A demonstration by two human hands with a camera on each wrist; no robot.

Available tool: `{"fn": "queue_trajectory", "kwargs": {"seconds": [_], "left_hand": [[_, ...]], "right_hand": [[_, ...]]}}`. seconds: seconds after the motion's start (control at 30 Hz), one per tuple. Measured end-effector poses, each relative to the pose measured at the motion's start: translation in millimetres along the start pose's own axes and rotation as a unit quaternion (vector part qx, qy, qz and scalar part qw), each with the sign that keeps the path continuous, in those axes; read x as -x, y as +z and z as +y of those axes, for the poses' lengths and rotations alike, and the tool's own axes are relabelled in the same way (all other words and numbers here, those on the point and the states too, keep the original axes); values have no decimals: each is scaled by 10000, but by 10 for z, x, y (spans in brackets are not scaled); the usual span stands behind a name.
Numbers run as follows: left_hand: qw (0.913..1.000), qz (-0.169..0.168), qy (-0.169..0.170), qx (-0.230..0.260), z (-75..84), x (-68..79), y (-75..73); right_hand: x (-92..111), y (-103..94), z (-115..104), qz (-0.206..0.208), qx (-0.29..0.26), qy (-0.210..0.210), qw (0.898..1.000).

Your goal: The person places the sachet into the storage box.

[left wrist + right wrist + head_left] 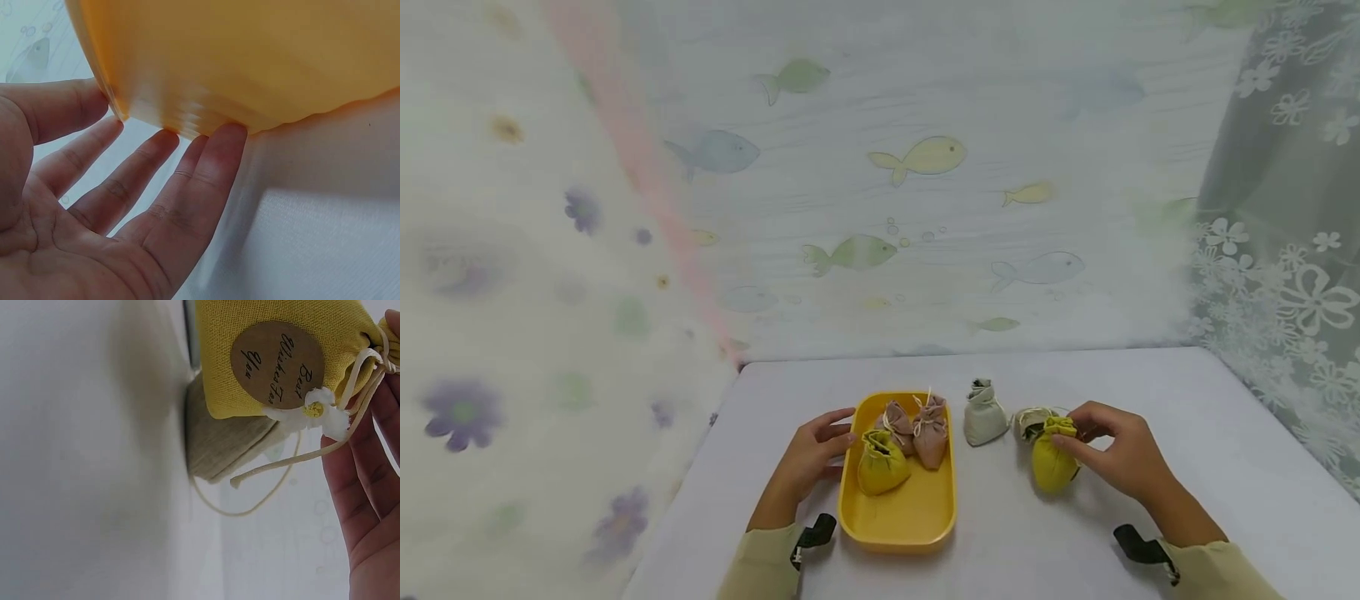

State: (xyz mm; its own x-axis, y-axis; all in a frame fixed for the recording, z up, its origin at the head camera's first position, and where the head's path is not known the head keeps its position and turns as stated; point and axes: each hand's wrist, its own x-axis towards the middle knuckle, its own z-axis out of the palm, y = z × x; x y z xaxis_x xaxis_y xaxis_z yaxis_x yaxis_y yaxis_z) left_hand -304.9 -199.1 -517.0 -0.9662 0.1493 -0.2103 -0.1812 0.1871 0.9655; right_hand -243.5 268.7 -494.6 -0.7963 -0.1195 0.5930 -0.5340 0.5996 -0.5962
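Note:
My right hand (1123, 446) pinches a yellow drawstring pouch (1054, 465) by its gathered neck. The right wrist view shows that pouch (281, 356) with a round brown "Best Wishes For You" label, a white flower and a cream cord; only part of the hand (375, 494) is visible there. Behind it lies a beige-grey pouch (1028, 419), partly hidden. My left hand (808, 454) is at the left side of a yellow tray (917, 529). Its fingertips (228, 134) touch the tray's outer wall and the thumb meets the rim. Inside the tray are a yellow pouch (882, 467) and two pinkish pouches (931, 437).
A light grey pouch (985, 419) stands upright on the white tabletop (1015, 550), between the tray and the right hand. Fish-printed fabric (880, 208) hangs behind the table, flower-printed cloth (512, 333) at the left, and a lace curtain (1292, 275) at the right.

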Motion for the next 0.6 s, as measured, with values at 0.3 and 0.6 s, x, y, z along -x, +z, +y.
{"fn": "queue_trajectory", "kwargs": {"seconds": [0.3, 0.6], "left_hand": [[10000, 1, -40, -7, -5, -1, 43], [10000, -5, 6, 72, -25, -1, 28]], "right_hand": [[-106, -8, -129, -30, -277, -272, 9992], [-237, 63, -247, 22, -515, -556, 9971]]}}
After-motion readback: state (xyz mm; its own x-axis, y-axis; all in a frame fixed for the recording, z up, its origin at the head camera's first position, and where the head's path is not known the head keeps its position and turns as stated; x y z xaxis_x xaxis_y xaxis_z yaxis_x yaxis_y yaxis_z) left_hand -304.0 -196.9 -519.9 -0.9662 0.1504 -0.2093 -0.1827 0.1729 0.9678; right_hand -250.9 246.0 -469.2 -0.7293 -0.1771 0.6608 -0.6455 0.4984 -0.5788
